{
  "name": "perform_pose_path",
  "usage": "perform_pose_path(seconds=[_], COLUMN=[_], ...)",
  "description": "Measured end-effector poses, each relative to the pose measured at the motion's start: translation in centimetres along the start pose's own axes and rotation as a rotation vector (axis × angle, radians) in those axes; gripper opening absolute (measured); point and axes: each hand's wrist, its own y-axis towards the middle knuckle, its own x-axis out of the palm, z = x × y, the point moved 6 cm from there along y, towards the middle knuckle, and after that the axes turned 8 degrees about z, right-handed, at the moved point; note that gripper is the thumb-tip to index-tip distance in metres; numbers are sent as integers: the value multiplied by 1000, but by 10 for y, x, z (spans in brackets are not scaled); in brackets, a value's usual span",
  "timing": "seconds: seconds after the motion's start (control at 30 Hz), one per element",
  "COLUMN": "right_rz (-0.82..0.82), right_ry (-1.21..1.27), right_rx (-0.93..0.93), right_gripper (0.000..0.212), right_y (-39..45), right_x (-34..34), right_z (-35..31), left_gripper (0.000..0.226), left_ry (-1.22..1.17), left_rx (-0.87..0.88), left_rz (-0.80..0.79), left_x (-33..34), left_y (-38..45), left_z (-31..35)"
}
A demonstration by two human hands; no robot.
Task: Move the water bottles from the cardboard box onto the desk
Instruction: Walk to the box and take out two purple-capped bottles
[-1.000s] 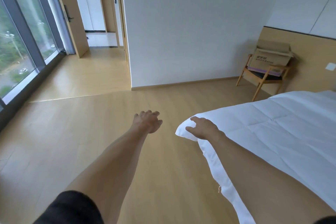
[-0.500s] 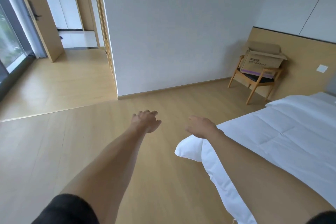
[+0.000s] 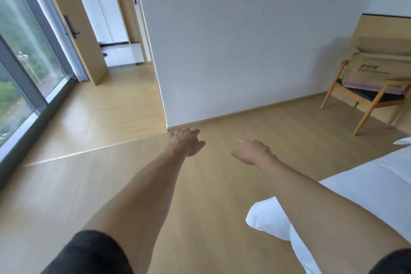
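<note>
Both bare arms stretched forward over pale wooden plank floor. Left hand loosely curled, grip empty; right hand palm down, fingers spread, grip empty. Brown printed cardboard box resting on light wooden armchair far right, well apart from both hands. White quilted bed at lower right.

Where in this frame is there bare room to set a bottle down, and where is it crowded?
No desk is in view. Bare wooden floor lies open between the white wall and the bed, and toward the window. The chair seat is filled by the cardboard box. Both hands, left and right, are empty.
</note>
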Motion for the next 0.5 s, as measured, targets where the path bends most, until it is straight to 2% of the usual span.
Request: perform_pose_path(seconds=[0.3,0.5], right_rz=[-12,12], right_ry=[-12,-5], right_rx=[4,93], right_gripper=[54,58], right_y=[151,227], right_x=[-23,-39], right_z=[15,56], left_gripper=[56,55], left_ry=[9,1], left_rx=[-7,114], left_rz=[-45,-55], left_x=[-2,4], left_y=[153,245], left_z=[30,86])
